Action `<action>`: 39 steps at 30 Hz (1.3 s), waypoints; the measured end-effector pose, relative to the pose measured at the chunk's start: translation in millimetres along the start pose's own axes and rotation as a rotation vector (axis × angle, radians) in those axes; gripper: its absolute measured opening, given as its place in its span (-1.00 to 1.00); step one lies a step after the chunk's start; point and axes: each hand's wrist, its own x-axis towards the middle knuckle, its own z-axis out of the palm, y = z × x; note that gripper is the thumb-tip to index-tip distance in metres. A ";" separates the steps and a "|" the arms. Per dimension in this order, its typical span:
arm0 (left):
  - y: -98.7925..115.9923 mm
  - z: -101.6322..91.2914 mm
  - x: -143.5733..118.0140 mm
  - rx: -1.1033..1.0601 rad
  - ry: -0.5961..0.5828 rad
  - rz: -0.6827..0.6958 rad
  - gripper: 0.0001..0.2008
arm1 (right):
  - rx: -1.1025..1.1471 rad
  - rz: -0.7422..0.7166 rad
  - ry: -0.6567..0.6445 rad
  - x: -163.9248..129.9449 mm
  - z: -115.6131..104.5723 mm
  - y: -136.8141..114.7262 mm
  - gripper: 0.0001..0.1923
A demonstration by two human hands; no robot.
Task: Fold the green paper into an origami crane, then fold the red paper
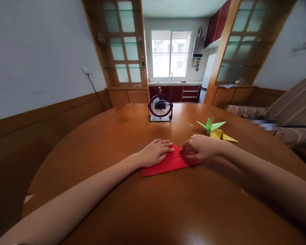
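A folded sheet of red origami paper (165, 165) lies on the wooden table, its long edge toward me and a crease showing near its middle. My left hand (155, 152) rests flat on the paper's left part, fingers stretched out and pointing right. On the right part, my right hand (197, 147) has its fingers curled down and pinched at the paper; the fingertips are partly hidden. Beyond my right hand stand a green paper crane (209, 126) and a yellow folded paper figure (219, 134), close together and partly overlapping.
A small purple desk fan (160, 106) stands at the table's far side. The round wooden table (104, 143) spreads around the paper. A small clear bit (191, 125) lies left of the crane. A striped sofa (290, 109) is at the right.
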 end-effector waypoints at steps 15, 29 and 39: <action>-5.4 4.0 -5.6 -0.004 -0.004 -0.062 -0.58 | -0.013 0.153 -0.086 -3.0 -11.2 -1.1 -0.75; 8.1 -4.2 -20.5 -0.004 0.021 0.032 -0.41 | -0.181 -0.023 0.063 6.5 12.1 -10.2 -0.65; 16.8 -14.5 -22.3 -0.048 -0.112 -0.048 -0.22 | -0.160 -0.035 0.064 6.7 13.4 -10.6 -0.51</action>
